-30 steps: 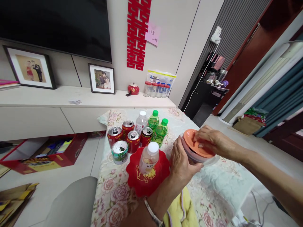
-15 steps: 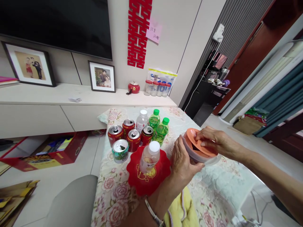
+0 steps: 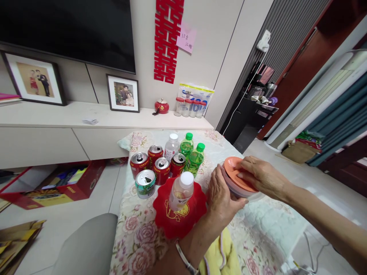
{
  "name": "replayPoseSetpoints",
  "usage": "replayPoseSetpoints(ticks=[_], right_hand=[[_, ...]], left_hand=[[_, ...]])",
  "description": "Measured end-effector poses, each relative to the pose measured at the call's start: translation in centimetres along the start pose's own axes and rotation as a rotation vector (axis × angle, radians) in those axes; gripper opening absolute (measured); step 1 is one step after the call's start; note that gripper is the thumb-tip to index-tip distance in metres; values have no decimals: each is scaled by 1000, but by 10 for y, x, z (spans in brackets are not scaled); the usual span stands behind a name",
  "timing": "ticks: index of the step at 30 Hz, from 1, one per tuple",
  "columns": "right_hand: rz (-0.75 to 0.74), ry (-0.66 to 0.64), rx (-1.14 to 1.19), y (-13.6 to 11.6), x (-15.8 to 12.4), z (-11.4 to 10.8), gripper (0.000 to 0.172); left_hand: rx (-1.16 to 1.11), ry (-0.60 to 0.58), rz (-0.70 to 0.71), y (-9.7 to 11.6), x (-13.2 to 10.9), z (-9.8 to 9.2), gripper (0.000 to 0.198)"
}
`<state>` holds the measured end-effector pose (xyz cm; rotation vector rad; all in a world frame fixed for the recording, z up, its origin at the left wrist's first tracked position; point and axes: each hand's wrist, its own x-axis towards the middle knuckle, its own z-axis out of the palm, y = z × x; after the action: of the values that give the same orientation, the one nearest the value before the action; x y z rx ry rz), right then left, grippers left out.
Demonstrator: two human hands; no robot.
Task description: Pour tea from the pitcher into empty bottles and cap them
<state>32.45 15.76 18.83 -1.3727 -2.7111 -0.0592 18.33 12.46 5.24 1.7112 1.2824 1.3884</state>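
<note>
Your left hand [image 3: 222, 196] clasped around the clear container [image 3: 233, 189] at the table's [image 3: 129, 217] right, your right hand [image 3: 256, 173] pinching the orange disc [image 3: 231, 172] over it, red tray [image 3: 162, 208] just left.

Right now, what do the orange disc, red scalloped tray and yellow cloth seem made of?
The orange disc looks like smooth plastic: even colour, soft sheen. The red scalloped tray is probably plastic, satin, with a moulded-looking rim. The yellow cloth seems fleecy fabric, matte, in thick folds.
</note>
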Motion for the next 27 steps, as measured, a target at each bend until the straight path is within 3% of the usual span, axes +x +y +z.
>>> replayPoseSetpoints(ticks=[10,17,24,27], right_hand=[[326,-60,-66,-18,5,6,30],[444,-77,-125,-27,8,8,29],[439,-52,-98,-24,3,16,33],[404,-28,-68,-22,-1,16,35]], left_hand=[[103,209,111,-6,-4,20,127],[132,198,70,0,-6,19,123],[217,256,58,7,-13,24,115],[234,262,47,8,-16,26,120]])
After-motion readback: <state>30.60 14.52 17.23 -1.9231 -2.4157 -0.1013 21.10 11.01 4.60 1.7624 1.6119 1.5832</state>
